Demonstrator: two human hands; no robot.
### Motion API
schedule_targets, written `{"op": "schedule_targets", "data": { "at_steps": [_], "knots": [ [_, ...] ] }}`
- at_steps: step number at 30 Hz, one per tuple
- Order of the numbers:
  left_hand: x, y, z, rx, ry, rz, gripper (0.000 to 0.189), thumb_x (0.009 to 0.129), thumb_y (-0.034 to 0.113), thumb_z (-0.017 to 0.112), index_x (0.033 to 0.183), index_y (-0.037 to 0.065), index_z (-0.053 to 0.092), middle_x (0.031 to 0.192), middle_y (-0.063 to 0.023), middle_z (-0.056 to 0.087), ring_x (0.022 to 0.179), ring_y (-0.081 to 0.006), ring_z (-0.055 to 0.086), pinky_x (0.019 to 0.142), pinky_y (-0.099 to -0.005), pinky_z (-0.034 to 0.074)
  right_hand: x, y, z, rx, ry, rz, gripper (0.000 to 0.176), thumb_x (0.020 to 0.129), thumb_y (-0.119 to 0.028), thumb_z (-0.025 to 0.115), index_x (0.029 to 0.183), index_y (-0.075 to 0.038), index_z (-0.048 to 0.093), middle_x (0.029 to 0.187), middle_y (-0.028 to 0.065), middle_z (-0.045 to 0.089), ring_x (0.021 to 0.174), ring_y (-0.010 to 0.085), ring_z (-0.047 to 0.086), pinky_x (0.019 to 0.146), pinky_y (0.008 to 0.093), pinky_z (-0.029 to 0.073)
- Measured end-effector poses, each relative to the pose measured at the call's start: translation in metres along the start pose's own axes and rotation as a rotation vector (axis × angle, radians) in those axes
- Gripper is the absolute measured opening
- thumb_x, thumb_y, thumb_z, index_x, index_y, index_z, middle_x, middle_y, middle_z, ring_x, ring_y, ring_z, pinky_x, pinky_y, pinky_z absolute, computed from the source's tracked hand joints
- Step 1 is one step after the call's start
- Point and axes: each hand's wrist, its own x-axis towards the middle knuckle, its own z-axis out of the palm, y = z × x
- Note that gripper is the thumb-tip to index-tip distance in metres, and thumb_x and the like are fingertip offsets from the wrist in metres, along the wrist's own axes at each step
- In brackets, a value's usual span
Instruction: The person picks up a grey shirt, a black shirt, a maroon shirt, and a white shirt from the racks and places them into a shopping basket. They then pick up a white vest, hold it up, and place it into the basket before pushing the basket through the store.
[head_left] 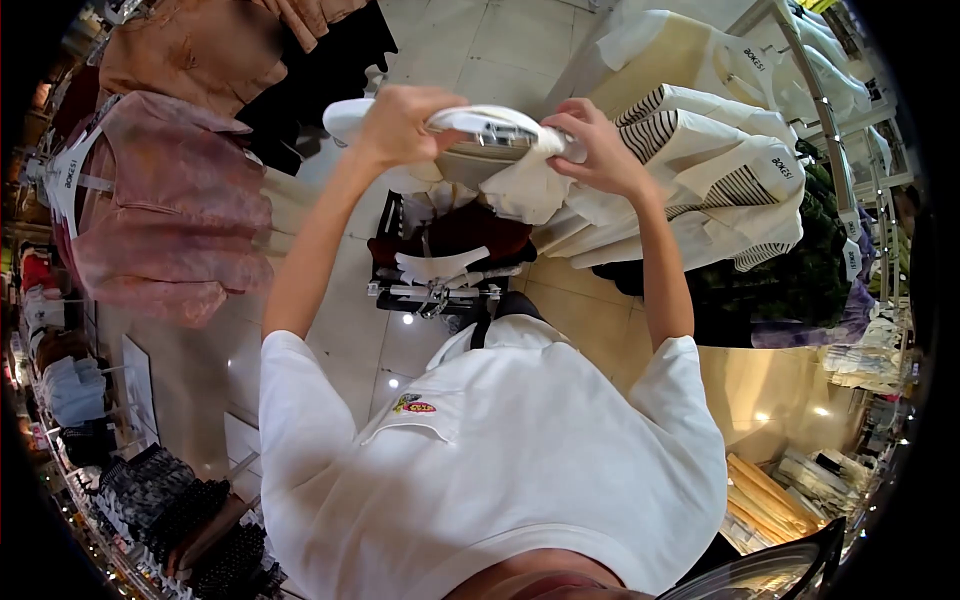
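Observation:
A white hanger [485, 118] with a metal clip part is held up at the top centre, in front of my body. My left hand [408, 125] has its fingers wrapped round the hanger's left part. At the other end, my right hand [596, 147] pinches the hanger's tip together with white cloth. A white garment [525, 190] hangs down below the hanger, between my two hands. Beneath it, dark red and black clothes [460, 238] hang on a small rack, with another white hanger [442, 266] on top.
Pink jackets [170, 210] hang at the left, with an orange-brown garment [195, 50] above them. White and striped clothes [700, 190] hang on a rail [820, 110] at the right. Patterned dark clothes [165, 500] are at the lower left. Folded yellow cloth [765, 500] lies lower right.

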Motion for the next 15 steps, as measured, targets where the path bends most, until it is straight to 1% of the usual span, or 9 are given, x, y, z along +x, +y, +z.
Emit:
{"op": "schedule_targets", "data": {
  "at_steps": [2,3,4,6,7,8,10,12,15],
  "knots": [
    [-0.021,0.008,0.005,0.015,-0.058,-0.065,0.032,0.058,0.01,0.073,0.09,0.008,0.067,0.068,-0.0092,0.061,0.059,-0.0256,0.058,0.052,-0.0319,0.044,0.006,-0.013,0.011,0.245,-0.162,-0.03,0.039,0.073,-0.019,0.068,0.108,-0.004,0.059,0.109,0.0149,0.051,0.105,0.0316,0.05,0.087,0.0375,0.044],
    [-0.03,0.012,0.009,0.014,-0.074,-0.086,0.032,0.057,0.009,0.071,0.089,0.009,0.067,0.068,-0.0092,0.06,0.059,-0.0262,0.058,0.052,-0.0326,0.044,0.012,-0.022,0.014,0.301,-0.299,-0.012,0.038,0.073,-0.017,0.068,0.106,-0.001,0.058,0.099,0.0125,0.057,0.096,0.0243,0.056,0.082,0.0337,0.046],
    [-0.04,0.012,0.013,0.011,-0.091,-0.107,0.033,0.056,0.008,0.069,0.089,0.01,0.067,0.067,-0.0091,0.06,0.059,-0.0268,0.057,0.052,-0.0332,0.044,0.013,-0.024,0.023,0.302,-0.305,-0.008,0.038,0.073,-0.017,0.068,0.106,-0.001,0.058,0.099,0.0125,0.057,0.096,0.0243,0.056,0.082,0.0337,0.046],
    [-0.065,0.008,0.025,-0.025,-0.099,-0.136,0.033,0.056,0.009,0.07,0.089,0.011,0.067,0.067,-0.0091,0.06,0.059,-0.0274,0.058,0.052,-0.034,0.045,0.01,-0.024,0.05,0.647,-0.508,0.077,0.031,0.076,-0.009,0.069,0.102,-0.001,0.056,0.088,0.0036,0.058,0.081,0.0105,0.052,0.07,0.0261,0.045],
    [-0.076,0.011,0.028,-0.038,-0.112,-0.179,0.033,0.056,0.009,0.07,0.089,0.011,0.067,0.068,-0.0091,0.06,0.059,-0.0275,0.058,0.053,-0.0343,0.045,0.006,-0.025,0.062,0.646,-0.5,0.054,0.029,0.076,-0.007,0.07,0.101,-0.001,0.056,0.082,0.0007,0.059,0.075,0.0063,0.049,0.066,0.0237,0.045],
    [-0.088,0.014,0.029,-0.051,-0.124,-0.223,0.034,0.056,0.009,0.07,0.089,0.011,0.067,0.068,-0.0091,0.06,0.06,-0.0276,0.058,0.053,-0.0346,0.045,0.001,-0.024,0.078,0.677,-0.5,0.084,0.033,0.074,-0.018,0.071,0.099,-0.001,0.057,0.082,0.0054,0.061,0.074,0.0117,0.055,0.069,0.0265,0.046],
    [-0.111,0.019,0.035,-0.086,-0.11,-0.244,0.035,0.055,0.012,0.072,0.089,0.012,0.067,0.067,-0.0089,0.06,0.061,-0.0281,0.058,0.054,-0.0361,0.045,-0.01,-0.026,0.104,0.67,-0.512,0.102,0.032,0.074,-0.018,0.071,0.098,-0.001,0.057,0.08,0.0041,0.059,0.074,0.0105,0.053,0.068,0.025,0.045],
    [-0.136,0.023,0.042,-0.064,-0.143,-0.291,0.034,0.055,0.012,0.073,0.089,0.011,0.067,0.068,-0.0088,0.061,0.061,-0.0279,0.058,0.054,-0.036,0.046,-0.023,-0.03,0.128,0.825,-0.5,0.149,0.034,0.073,-0.018,0.072,0.098,-0.002,0.057,0.083,0.0023,0.059,0.077,0.0101,0.052,0.069,0.0246,0.044],
    [-0.172,0.03,0.057,-0.067,-0.092,-0.318,0.032,0.057,0.018,0.076,0.087,0.011,0.068,0.067,-0.0087,0.06,0.062,-0.0281,0.058,0.057,-0.037,0.047,-0.04,-0.036,0.15,0.788,-0.552,0.167,0.036,0.071,-0.017,0.074,0.1,-0.002,0.057,0.086,0.0035,0.059,0.081,0.0118,0.054,0.073,0.0256,0.044]
  ]
}}
